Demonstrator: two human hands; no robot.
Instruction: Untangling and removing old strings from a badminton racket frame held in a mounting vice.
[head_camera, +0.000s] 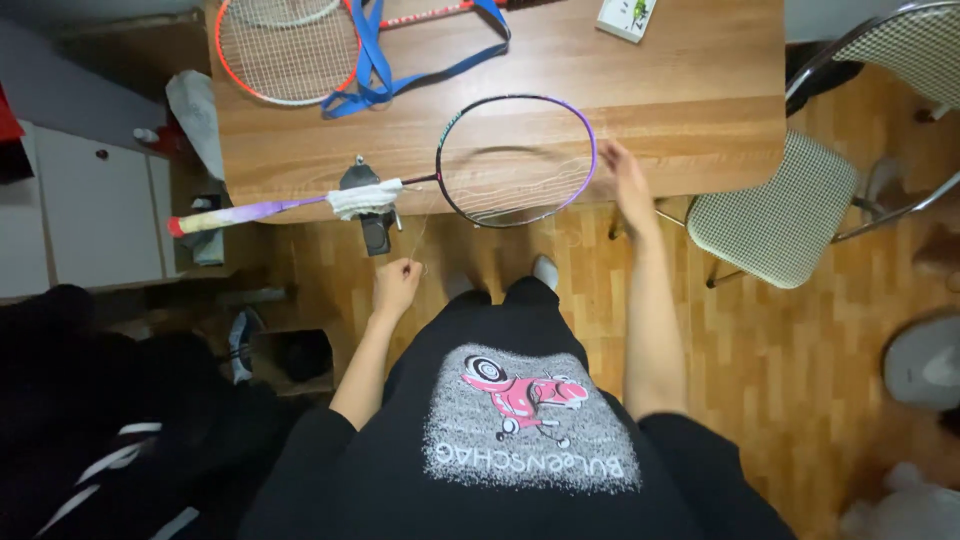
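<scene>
A badminton racket with a black and purple head (516, 160) lies on the wooden table (690, 110), its shaft clamped near the table's front edge under a white cloth wrap (363, 198). My left hand (396, 285) is below the table edge, fingers pinched on a thin string that runs up toward the racket. At the right rim of the racket head rests my right hand (628, 185), fingers touching the frame. The strings in the head look loose and partly wavy.
A second racket with an orange frame (285, 50) and a blue strap (375, 70) lie at the table's back left. A small white box (626, 17) sits at the back. A chequered chair (775, 205) stands right of me; a white cabinet (90, 210) stands left.
</scene>
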